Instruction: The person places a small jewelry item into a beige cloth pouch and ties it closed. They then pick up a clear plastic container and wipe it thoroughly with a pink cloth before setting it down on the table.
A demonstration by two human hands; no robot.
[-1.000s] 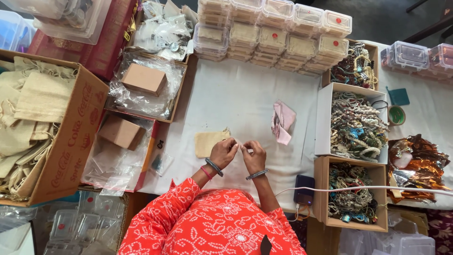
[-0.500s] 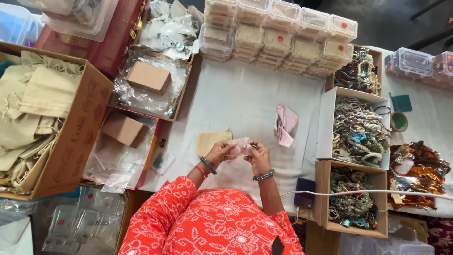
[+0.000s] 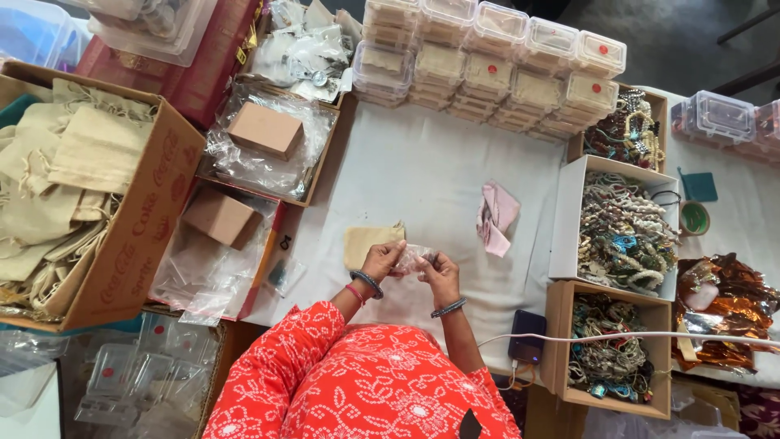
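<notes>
Head camera looks straight down on a white-covered bench (image 3: 422, 171) crowded at its edges. Largest is the big cardboard carton of cream cloth pouches (image 3: 73, 187) at one side, then the stacked clear lidded boxes (image 3: 487, 65) along the far edge, and three open boxes of tangled bead jewellery (image 3: 626, 228) at the other side. Smaller again are two brown card boxes lying on heaps of clear bags (image 3: 260, 146), a crumpled pink cloth (image 3: 496, 215), and a flat tan pouch (image 3: 366, 242) just beside the hands.

Smallest is the clear plastic sleeve (image 3: 414, 258), held above the bench in front of the person's chest. Left hand (image 3: 380, 262) pinches one end and right hand (image 3: 441, 276) the other, fingers closed on the film. It looks very light, limp and crinkly, likely slick, with something small and pale inside that is too blurred to name. A pinch at the open edge with both thumbs and forefingers seems the surest hold; squeezing the middle would probably crumple it.
</notes>
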